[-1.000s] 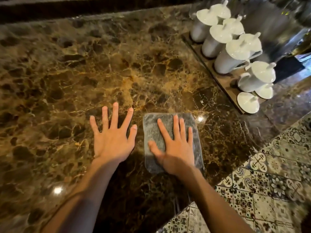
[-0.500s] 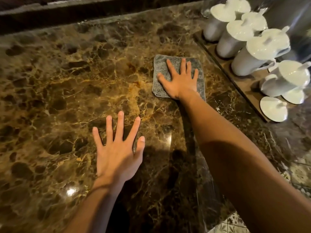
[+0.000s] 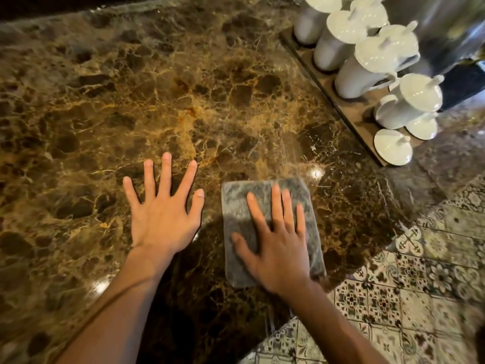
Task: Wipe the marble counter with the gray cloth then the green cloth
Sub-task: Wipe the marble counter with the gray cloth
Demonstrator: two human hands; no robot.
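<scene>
The gray cloth (image 3: 237,203) lies flat on the brown marble counter (image 3: 131,88), near its front edge. My right hand (image 3: 278,248) presses palm-down on the cloth with the fingers spread, covering its lower right part. My left hand (image 3: 162,216) rests flat on the bare marble just left of the cloth, fingers apart, holding nothing. A faint wet streak runs up the marble from the cloth's top edge. No green cloth is in view.
A wooden tray (image 3: 349,119) at the back right carries several white lidded pots (image 3: 367,61), and a loose white lid (image 3: 392,146) lies at its near end. The counter's edge runs diagonally at the lower right, above a patterned tiled floor (image 3: 420,285).
My right hand pushed the gray cloth far out toward the tray, then drew it back to the front edge beside my left hand. The left hand stayed flat in place.
</scene>
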